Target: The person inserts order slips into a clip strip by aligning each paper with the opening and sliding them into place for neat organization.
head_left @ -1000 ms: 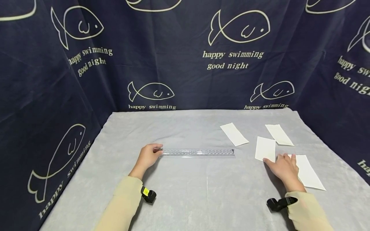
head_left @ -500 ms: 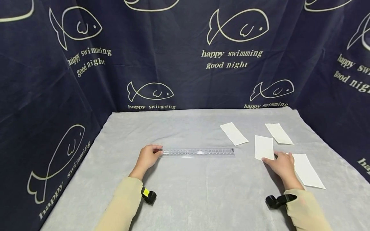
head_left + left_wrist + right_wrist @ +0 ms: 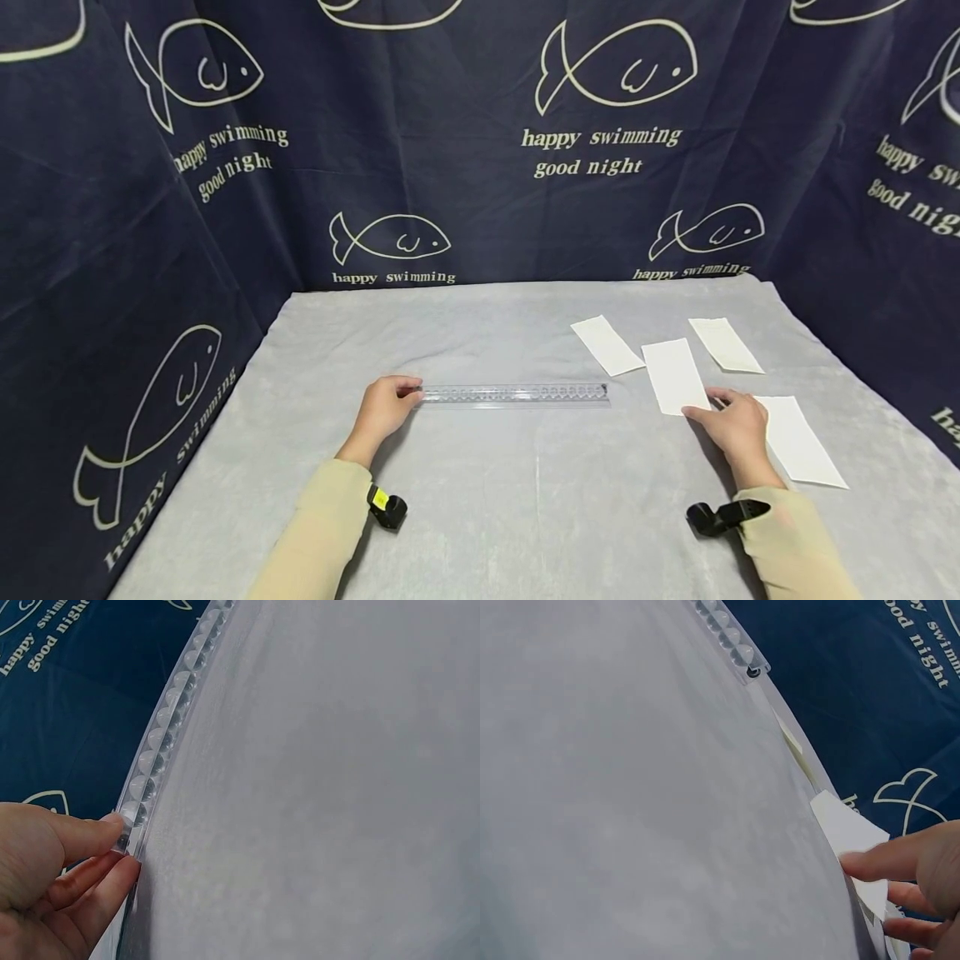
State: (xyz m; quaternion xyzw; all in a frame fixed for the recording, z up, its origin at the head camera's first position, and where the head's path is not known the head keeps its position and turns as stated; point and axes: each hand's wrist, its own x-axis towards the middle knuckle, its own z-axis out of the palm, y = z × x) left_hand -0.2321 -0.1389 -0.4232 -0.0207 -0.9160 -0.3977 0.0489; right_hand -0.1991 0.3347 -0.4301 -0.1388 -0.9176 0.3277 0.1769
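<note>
In the head view, the left hand [image 3: 382, 410] pinches the left end of a clear strip [image 3: 513, 397] that runs crosswise over the grey worktop [image 3: 465, 500]. Off to its right, the right hand [image 3: 738, 425] pinches a white sheet [image 3: 672, 373] near its lower right corner; three other white papers [image 3: 607, 346] lie around it.

In the left wrist view, thumb and fingers close on the strip's end, beside its rounded bumps.

In the right wrist view, the thumb presses the sheet's face, with fingers behind; the strip's other end carries a dark ring [image 3: 754, 673].
</note>
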